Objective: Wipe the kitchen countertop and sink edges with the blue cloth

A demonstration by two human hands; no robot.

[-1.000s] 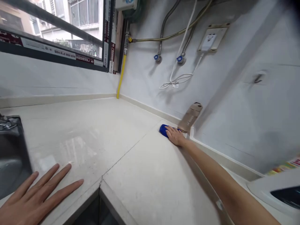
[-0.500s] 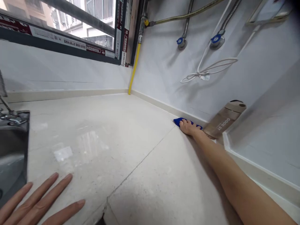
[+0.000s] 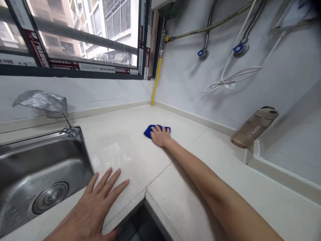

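Note:
My right hand [image 3: 160, 136] presses a folded blue cloth [image 3: 148, 131] against the white countertop [image 3: 130, 152], its fingers bent over the cloth. The cloth lies toward the back corner, left of the seam in the counter. Fingers spread, my left hand [image 3: 92, 204] rests on the counter's front part between the sink [image 3: 86, 157] and the inner corner. It holds nothing.
A brown bottle [image 3: 253, 129] leans on the right wall. A faucet [image 3: 70, 130] stands behind the sink, with silvery wrapping [image 3: 46, 102] above it. A yellow pipe [image 3: 155, 82] rises in the back corner. A coiled white cable [image 3: 223, 83] hangs on the wall.
My right hand has moved the blue cloth left, away from the right wall and bottle. The view has swung left, showing more of the sink. My left hand stays spread.

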